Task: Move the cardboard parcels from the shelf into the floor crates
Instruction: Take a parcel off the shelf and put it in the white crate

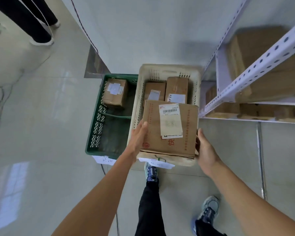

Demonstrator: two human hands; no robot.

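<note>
The large parcel [170, 145] sits over the near end of the beige crate [137, 99]. The left hand [138, 137] presses flat against its left edge. The right hand [206, 150] cups the right corner with its fingers hidden, so I cannot tell its grip. It is best lowered level, clear of the two smaller parcels [155, 89] beyond. Its labelled face points up, its outline looks near-square, and the label's long side runs away from the person.

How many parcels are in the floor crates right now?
4: one in the green crate, two at the beige crate's far end, one large parcel held over its near end. More may hide beneath.
</note>
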